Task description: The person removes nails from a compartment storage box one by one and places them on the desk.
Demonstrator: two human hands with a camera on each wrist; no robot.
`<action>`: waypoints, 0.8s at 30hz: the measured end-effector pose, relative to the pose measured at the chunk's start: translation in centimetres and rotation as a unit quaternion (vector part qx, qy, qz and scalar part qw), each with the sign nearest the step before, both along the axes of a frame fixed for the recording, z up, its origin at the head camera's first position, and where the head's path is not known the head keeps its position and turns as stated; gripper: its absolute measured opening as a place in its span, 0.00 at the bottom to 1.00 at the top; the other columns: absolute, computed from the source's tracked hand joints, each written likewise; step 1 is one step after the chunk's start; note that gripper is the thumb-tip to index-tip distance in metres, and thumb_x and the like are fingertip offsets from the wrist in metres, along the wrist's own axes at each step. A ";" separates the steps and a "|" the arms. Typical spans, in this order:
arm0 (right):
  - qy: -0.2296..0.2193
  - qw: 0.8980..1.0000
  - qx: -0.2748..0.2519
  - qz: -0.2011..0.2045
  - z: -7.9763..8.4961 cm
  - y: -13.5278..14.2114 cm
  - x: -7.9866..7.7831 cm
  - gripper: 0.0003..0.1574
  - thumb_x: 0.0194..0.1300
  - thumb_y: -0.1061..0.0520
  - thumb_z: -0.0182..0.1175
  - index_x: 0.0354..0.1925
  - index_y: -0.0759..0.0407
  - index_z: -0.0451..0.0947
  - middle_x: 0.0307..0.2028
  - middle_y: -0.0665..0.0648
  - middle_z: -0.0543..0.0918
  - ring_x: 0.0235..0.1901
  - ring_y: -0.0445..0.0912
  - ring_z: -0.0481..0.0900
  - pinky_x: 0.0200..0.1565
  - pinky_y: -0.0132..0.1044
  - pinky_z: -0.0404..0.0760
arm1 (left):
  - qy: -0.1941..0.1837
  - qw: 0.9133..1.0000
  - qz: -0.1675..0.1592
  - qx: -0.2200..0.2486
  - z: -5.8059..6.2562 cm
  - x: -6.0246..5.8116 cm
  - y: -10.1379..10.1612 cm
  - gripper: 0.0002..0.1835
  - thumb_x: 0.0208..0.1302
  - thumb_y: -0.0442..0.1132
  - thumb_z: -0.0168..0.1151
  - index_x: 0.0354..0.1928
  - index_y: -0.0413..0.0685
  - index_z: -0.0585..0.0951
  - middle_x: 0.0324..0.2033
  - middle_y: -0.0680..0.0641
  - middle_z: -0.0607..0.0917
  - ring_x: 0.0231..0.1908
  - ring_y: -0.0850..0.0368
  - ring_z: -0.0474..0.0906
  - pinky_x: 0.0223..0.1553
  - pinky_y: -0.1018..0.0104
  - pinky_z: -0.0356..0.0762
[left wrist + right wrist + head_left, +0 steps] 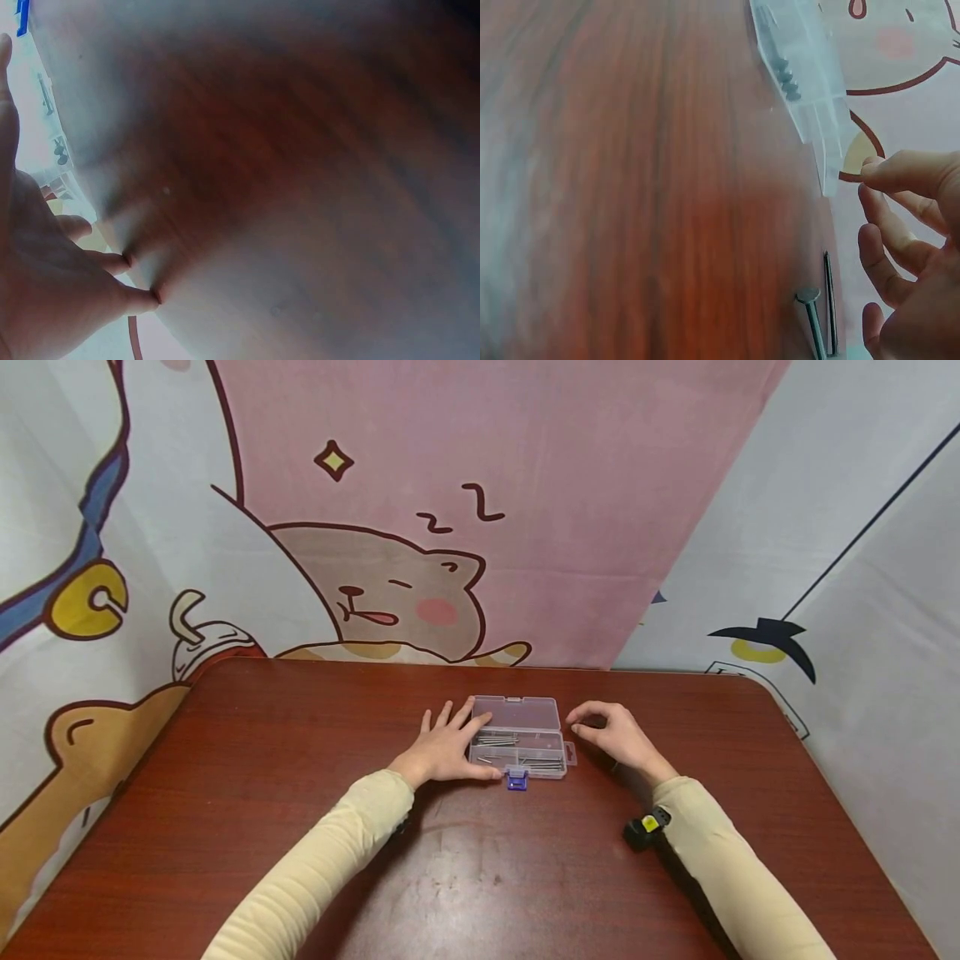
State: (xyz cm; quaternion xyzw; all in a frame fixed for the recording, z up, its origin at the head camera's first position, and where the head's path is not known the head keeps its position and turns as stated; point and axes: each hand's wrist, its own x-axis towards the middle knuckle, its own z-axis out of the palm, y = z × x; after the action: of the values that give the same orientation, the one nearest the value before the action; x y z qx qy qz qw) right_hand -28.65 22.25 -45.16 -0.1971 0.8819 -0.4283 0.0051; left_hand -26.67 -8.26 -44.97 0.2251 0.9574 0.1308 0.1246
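Observation:
A clear plastic compartment box (540,742) lies with its lid (516,713) raised on the far side and a blue latch (517,780) at the front. Metal nails (542,763) lie in its compartments. My left hand (444,752) is spread over the box's left end, thumb along the front edge and fingers by the left side. To the right of the box is my right hand (618,735), thumb and forefinger bent toward each other with nothing visible between them. In the right wrist view two loose nails (812,319) lie on the table near that hand.
The reddish-brown wooden table (465,860) ends at a cartoon-printed cloth (570,527) behind and at the sides. A clear hanging tab (571,753) sticks out from the box's right end. A black wrist camera (643,832) sits at the right sleeve.

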 end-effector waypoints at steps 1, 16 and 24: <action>0.001 1.000 -0.004 0.003 0.1 -0.2 0.1 0.06 0.63 0.66 0.63 0.40 0.64 0.83 0.39 0.58 0.84 0.38 0.49 0.79 0.41 0.44 0.76 | 0.000 1.000 0.000 0.000 0.0 0.0 0.0 0.56 0.49 0.76 0.59 0.76 0.62 0.52 0.76 0.46 0.41 0.72 0.36 0.37 0.65 0.34 0.35; 0.033 0.998 -0.029 0.051 0.2 -3.7 0.7 0.07 0.60 0.69 0.62 0.38 0.65 0.83 0.35 0.55 0.84 0.34 0.46 0.77 0.34 0.37 0.75 | 0.001 1.000 0.001 0.000 -0.1 -0.1 0.1 0.56 0.48 0.77 0.58 0.76 0.62 0.53 0.76 0.46 0.41 0.72 0.36 0.37 0.65 0.34 0.35; 0.046 0.996 -0.011 0.073 0.3 -5.7 1.2 0.07 0.62 0.64 0.63 0.39 0.60 0.85 0.33 0.51 0.84 0.32 0.43 0.77 0.32 0.36 0.74 | 0.000 1.000 0.000 0.004 -0.2 -0.1 0.0 0.56 0.48 0.77 0.58 0.76 0.61 0.53 0.76 0.45 0.41 0.72 0.36 0.37 0.65 0.34 0.35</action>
State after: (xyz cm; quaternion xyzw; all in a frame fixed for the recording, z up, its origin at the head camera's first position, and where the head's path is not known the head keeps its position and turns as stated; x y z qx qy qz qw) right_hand -27.40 16.51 -44.91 -0.2802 0.8599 -0.4265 -0.0065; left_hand -26.74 -8.27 -45.14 0.2253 0.9570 0.1344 0.1239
